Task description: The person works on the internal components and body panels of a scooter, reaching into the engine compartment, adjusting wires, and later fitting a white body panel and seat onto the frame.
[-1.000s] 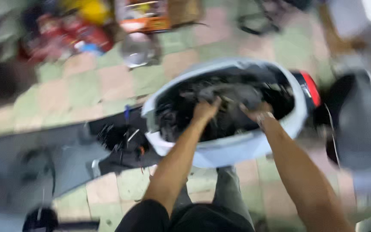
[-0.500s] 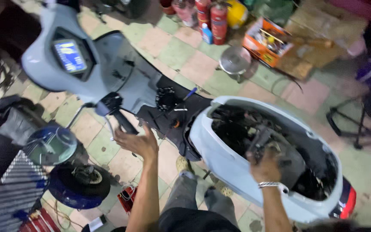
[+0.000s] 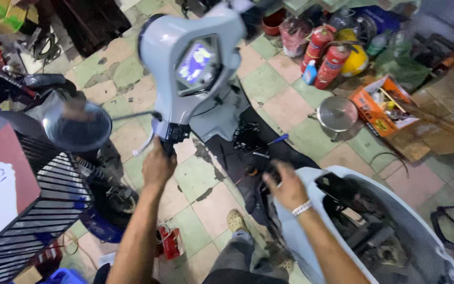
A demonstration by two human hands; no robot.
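A pale grey scooter stands on the tiled floor with its seat off. Its handlebar head carries a lit display. My left hand is closed around the left handlebar grip, just below the black switch block. My right hand rests with fingers spread on the front rim of the open rear body shell, beside the dark footboard. Exposed black parts and wiring fill the open rear compartment. A blue-handled screwdriver lies on the footboard.
A round mirror on its stalk juts left of the handlebar. Another parked vehicle with a black rack stands at the left. Two red fire extinguishers, a metal pot lid and an orange box of tools sit at the upper right.
My view swung from the rear compartment to the handlebar. My left hand left the compartment, reached out and gripped the left handlebar. My right hand moved to the shell's front rim.
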